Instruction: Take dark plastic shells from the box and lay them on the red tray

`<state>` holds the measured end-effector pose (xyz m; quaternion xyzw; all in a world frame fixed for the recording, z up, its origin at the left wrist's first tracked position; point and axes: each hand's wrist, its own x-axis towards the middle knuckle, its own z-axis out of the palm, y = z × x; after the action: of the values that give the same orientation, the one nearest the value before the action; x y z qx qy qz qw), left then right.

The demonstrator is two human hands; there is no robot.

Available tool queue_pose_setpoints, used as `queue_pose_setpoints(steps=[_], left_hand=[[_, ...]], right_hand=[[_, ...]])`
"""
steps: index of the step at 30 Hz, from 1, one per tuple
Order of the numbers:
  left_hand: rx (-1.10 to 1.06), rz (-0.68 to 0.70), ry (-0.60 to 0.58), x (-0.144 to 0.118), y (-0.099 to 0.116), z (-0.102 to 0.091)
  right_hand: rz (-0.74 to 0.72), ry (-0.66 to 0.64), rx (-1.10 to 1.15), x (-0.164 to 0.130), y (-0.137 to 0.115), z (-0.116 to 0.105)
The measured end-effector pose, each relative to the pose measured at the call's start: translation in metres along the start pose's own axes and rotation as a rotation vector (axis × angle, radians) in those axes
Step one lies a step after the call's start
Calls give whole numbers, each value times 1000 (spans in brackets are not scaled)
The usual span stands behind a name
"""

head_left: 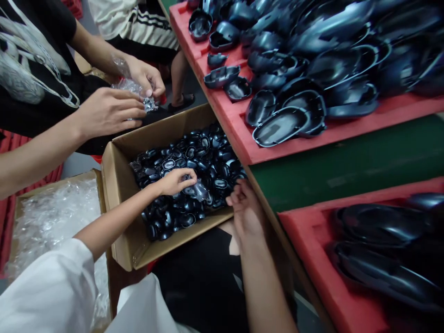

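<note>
An open cardboard box (121, 185) on my lap holds several small glossy black plastic parts (208, 159). My left hand (175, 181), reaching in from a white sleeve, pinches a small clear plastic bag (200, 190) just above the parts. My right hand (243, 208) hovers at the box's right edge, palm turned up and fingers curled. Whether it holds anything is hidden.
A co-worker's two hands (114, 111) at upper left handle a clear bag (133, 88). A second box of clear bags (52, 217) sits at left. Red foam trays (239, 134) at right carry larger black shells (312, 60), with a green shelf edge (347, 166) between them.
</note>
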<state>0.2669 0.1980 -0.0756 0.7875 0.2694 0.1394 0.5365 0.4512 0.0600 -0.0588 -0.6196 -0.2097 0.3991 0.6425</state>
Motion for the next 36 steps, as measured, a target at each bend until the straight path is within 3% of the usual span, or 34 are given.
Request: queue_pose_setpoints(steps=[2, 5, 9, 11, 16, 22, 25, 29, 33, 36], left_hand=[[-41, -28, 129, -13, 12, -7], [-68, -64, 398, -34, 27, -1], [-64, -26, 582, -45, 39, 6], [-66, -27, 567, -43, 41, 4], [-151, -62, 306, -31, 40, 2], [-164, -78, 380, -33, 38, 8], [-240, -65, 334, -34, 40, 6], [-318, -134, 215, -38, 42, 4], [-98, -116, 218, -41, 36, 4], [137, -82, 239, -42, 31, 3]], right_hand=[[-83, -87, -164, -8, -7, 21], [-247, -291, -384, -17, -11, 44], [-160, -436, -274, -21, -9, 54], [-149, -453, -224, -19, -8, 55], [-197, -344, -279, -7, -3, 53], [-318, -382, -449, -10, -2, 51], [-362, -458, -431, -15, -2, 52], [-347, -377, -376, -14, 2, 53], [-461, -211, -564, -15, 2, 51], [-633, -301, -720, -17, 2, 51]])
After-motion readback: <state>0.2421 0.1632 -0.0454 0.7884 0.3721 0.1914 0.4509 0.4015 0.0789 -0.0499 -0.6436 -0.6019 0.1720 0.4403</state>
